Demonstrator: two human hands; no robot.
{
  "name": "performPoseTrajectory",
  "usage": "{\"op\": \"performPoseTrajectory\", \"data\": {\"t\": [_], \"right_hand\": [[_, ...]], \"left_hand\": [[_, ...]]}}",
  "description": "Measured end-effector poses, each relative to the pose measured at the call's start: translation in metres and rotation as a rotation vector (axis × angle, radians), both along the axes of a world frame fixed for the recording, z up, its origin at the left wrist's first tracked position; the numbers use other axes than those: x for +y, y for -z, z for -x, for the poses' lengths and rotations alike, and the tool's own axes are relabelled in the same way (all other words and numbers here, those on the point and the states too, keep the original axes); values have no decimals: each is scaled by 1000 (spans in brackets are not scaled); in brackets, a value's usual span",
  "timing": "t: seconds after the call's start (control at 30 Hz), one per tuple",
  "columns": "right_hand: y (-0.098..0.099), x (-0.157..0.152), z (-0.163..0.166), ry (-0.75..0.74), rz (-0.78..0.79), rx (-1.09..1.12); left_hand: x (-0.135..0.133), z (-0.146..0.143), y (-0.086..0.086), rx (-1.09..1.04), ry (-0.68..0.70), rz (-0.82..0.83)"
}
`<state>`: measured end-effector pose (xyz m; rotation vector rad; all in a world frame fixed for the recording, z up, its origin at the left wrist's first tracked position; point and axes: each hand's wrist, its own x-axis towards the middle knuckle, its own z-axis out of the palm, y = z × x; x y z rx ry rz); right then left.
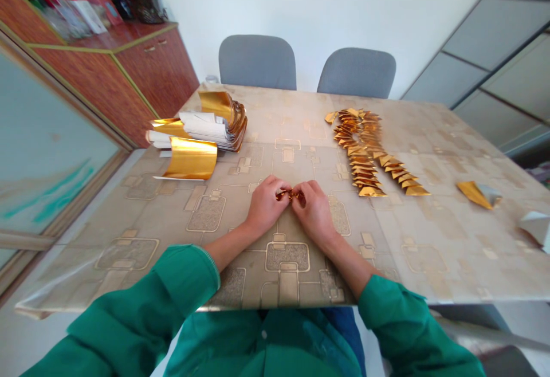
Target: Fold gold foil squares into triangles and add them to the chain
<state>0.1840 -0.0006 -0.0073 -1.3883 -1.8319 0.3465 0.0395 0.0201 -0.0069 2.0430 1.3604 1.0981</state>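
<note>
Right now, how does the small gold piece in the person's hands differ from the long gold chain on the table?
The small folded gold foil piece is short, while the long folded gold chain stretches out in two trailing rows. The piece is pinched between the left hand and right hand; the chain lies apart from them on the tabletop. Both are shiny, folded gold foil.
</note>
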Motion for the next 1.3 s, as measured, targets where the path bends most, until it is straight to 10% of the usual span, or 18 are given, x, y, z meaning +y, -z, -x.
{"op": "performPoseTrajectory", "data": {"t": [1.3], "right_hand": [[3,6,2,40,1,128]], "left_hand": [[-1,-4,6,-54,33,-52]]}}
